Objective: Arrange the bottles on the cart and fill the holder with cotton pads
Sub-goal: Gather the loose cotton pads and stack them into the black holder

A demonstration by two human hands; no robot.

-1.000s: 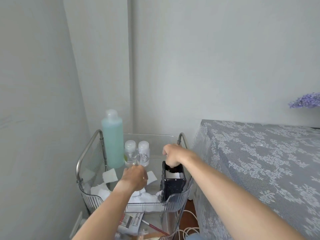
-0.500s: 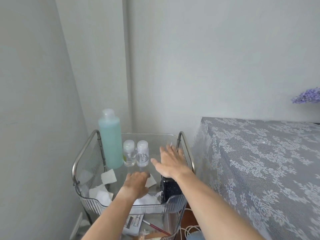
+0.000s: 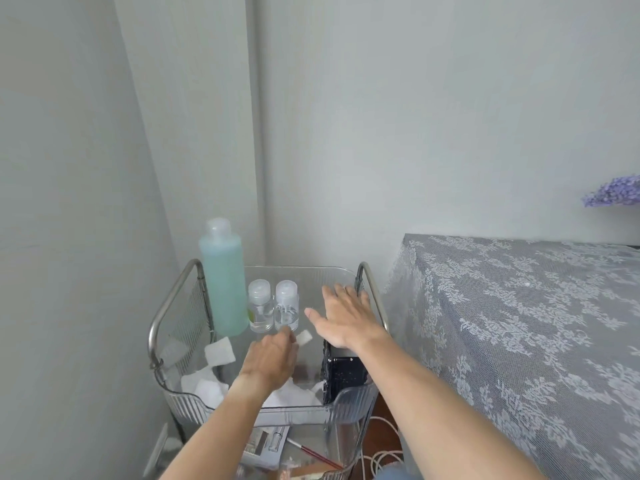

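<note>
- Three bottles (image 3: 258, 292) stand at the cart's (image 3: 349, 396) back, just beyond both hands.
- Left hand (image 3: 268, 358) pinches a cotton pad (image 3: 304, 337); it may slip.
- Right hand (image 3: 346, 318), fingers spread, hovers over the black holder (image 3: 343, 374); a careless sweep could topple bottles.

Holder (image 3: 343, 372) top hidden beneath right hand (image 3: 346, 318)
</note>
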